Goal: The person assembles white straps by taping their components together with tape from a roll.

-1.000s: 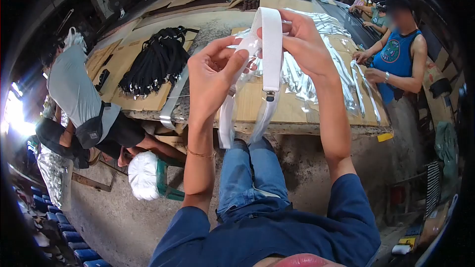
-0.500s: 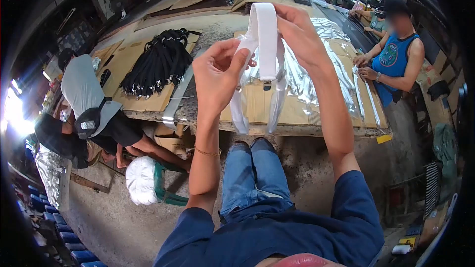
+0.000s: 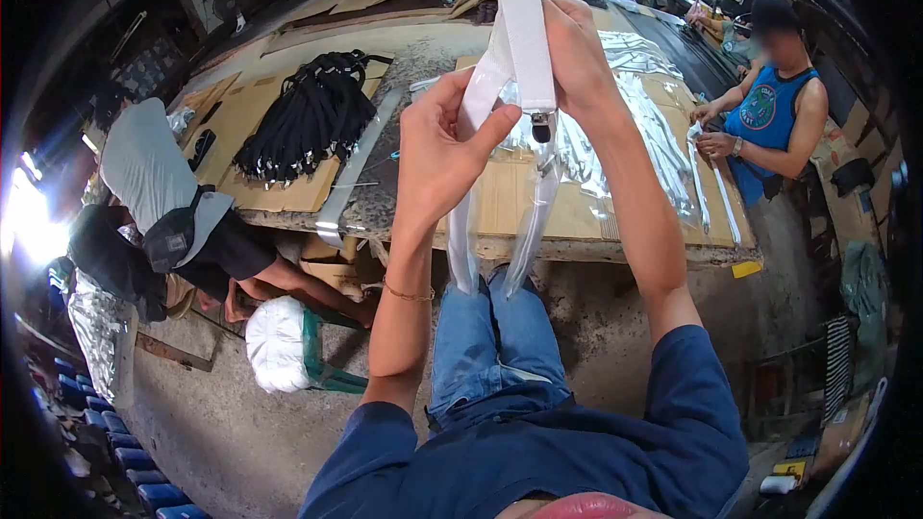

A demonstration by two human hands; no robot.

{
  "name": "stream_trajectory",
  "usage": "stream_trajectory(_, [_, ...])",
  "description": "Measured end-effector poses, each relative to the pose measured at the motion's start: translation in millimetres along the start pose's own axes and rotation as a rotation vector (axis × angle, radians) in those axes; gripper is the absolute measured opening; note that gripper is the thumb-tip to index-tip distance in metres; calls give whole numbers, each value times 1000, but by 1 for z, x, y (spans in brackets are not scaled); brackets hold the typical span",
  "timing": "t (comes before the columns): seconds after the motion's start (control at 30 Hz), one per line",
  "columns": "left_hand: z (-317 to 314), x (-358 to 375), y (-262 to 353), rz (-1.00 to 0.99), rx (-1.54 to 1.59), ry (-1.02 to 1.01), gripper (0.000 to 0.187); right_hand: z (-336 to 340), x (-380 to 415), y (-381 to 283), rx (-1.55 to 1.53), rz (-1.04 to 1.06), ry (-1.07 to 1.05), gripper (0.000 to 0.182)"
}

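Observation:
White suspenders point(image 3: 524, 34) hang in a tall loop in front of me, above the table edge. A metal clip point(image 3: 541, 127) dangles at one strap end, and clear plastic wrapping shows around the lower strands. My left hand point(image 3: 437, 154) is closed on the left side of the loop, thumb toward the clip. On the other side, my right hand point(image 3: 582, 58) grips the strap near its top; its fingertips are partly hidden behind it. The lower strands reach down in front of my knees.
A pile of black suspenders point(image 3: 308, 120) lies on cardboard at left. White plastic-wrapped straps point(image 3: 644, 125) cover the right side of the table point(image 3: 615, 248). A person in a blue tank top point(image 3: 769, 115) handles straps there; another bends at left, near a white-topped stool point(image 3: 279, 346).
The suspenders' loop has risen and stretched taller, and the metal clip now shows plainly below it. My left hand has shifted slightly right. The person at left has bent lower.

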State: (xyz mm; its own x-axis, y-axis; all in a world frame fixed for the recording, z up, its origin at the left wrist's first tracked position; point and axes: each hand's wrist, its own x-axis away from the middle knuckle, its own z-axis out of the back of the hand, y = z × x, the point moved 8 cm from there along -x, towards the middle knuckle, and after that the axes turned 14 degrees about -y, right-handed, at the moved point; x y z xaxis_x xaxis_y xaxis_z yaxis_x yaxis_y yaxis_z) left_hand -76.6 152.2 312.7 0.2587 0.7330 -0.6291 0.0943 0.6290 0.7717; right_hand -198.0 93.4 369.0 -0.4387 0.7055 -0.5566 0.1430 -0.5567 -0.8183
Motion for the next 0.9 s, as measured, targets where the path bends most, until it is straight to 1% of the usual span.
stream_trajectory(0.07, [-1, 1, -9, 81, 15, -29, 35, 3, -2, 0, -129, 99, 53, 35])
stream_trajectory(0.1, [2, 2, -15, 84, 16, -34, 35, 2, -2, 0, -129, 97, 59, 35])
stream_trajectory(0.17, [3, 3, -33, 83, 37, -135, 47, 4, -2, -2, -162, 150, 66, 34])
stream_trajectory(0.2, [6, 5, -42, 90, 40, -141, 47, 7, -2, 0, -165, 136, 45, 31])
stream_trajectory(0.27, [0, 8, -53, 41, 227, -275, 59, 13, -4, 0, -180, 151, 76, 32])
stream_trajectory(0.3, [3, 11, -64, 44, 227, -279, 59, 17, -5, -1, -193, 173, 101, 34])
stream_trajectory(0.37, [-3, 18, -84, 25, 320, -402, 77, 21, -10, -1, -193, 169, 88, 33])
stream_trajectory(0.4, [-5, 24, -98, 92, 320, -410, 86, 22, -13, -2, -277, 165, 152, 26])
stream_trajectory(0.43, [-8, 30, -113, 96, 318, -415, 86, 25, -15, -2, -363, 160, 214, 20])
stream_trajectory(0.47, [-12, 36, -130, 77, 253, -436, 86, 26, -17, -2, -365, 160, 219, 20])
stream_trajectory(0.5, [-19, 41, -138, 58, 189, -456, 85, 26, -20, -5, -361, 193, 189, 23])
stream_trajectory(0.53, [-24, 48, -147, 61, 191, -458, 85, 25, -22, -7, -357, 224, 157, 25])
stream_trajectory(0.6, [-43, 67, -164, 215, 232, -508, 60, 25, -25, -8, -374, 230, 159, 24])
stream_trajectory(0.63, [-50, 75, -165, 221, 235, -508, 60, 25, -25, -8, -391, 237, 157, 23])
stream_trajectory(0.7, [-53, 89, -180, 382, 272, -372, 41, 29, -27, -7, -380, 221, 172, 23])
stream_trajectory(0.73, [-55, 94, -182, 389, 275, -371, 41, 31, -28, -6, -365, 210, 184, 23])
stream_trajectory(0.83, [-69, 110, -188, 407, 152, -529, 24, 38, -33, -9, -283, 199, 152, 23])
stream_trajectory(0.87, [-69, 119, -195, 523, 117, -501, 15, 40, -33, -17, -239, 214, 130, 23])
stream_trajectory(0.9, [-70, 126, -196, 528, 118, -505, 15, 43, -34, -19, -241, 212, 135, 23])
